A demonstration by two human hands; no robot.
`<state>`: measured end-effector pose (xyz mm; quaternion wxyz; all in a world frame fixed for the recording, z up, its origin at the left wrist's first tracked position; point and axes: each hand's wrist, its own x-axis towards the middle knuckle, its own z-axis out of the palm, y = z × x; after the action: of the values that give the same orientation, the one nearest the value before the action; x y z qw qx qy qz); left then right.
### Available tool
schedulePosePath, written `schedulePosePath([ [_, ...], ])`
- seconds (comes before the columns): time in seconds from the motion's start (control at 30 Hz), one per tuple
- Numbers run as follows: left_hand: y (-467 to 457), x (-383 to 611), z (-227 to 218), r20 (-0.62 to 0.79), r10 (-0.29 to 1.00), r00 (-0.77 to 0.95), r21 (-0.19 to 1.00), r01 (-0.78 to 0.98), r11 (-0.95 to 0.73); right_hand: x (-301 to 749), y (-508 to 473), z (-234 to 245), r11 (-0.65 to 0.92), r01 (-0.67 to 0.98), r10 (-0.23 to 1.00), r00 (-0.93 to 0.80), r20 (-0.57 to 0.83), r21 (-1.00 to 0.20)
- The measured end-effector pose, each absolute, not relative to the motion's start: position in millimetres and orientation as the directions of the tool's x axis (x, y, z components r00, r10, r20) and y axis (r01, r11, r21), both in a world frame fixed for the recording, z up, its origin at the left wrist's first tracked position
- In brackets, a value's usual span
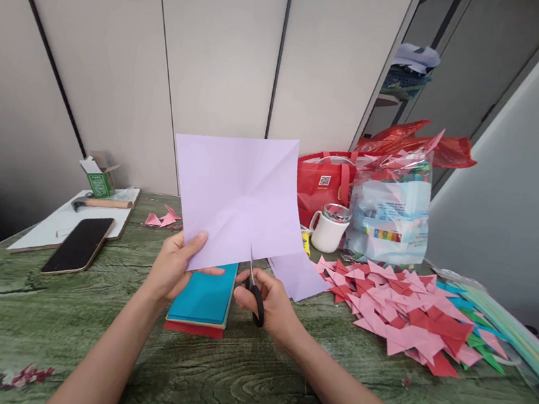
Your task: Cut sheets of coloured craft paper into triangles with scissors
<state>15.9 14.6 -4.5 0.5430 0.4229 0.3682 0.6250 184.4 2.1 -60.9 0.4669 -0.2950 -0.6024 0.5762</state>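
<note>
My left hand (174, 263) pinches the lower left corner of a large lilac sheet of paper (235, 197), thumb in front and fingers behind. Diagonal crease lines run across the sheet, which is held up above the table. In my right hand (268, 299) is a pair of scissors (256, 294) with black handles, the blades pointing up at the sheet's lower edge. Whether the blades have cut into the paper I cannot tell. Under the sheet lies a stack of coloured paper (203, 296), blue on top and red at the bottom. Another lilac paper (300, 276) rests right of the scissors.
Folded pink and red paper pieces (400, 307) are heaped on the right, beside long pale strips (511, 336). Behind stand a white mug (329, 230), a red bag (318, 192) and a plastic bag (391, 212). At left are a phone (79, 245), hammer (103, 203) and green box (99, 183).
</note>
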Motion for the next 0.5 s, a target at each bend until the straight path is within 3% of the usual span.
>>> schedulePosePath([
  [0.5,16.2,15.8,-4.6,0.131,0.990,-0.056,0.923,-0.357,-0.143,183.9,2.3,-61.2,0.151,-0.175,0.902,-0.379,0.208,-0.973],
])
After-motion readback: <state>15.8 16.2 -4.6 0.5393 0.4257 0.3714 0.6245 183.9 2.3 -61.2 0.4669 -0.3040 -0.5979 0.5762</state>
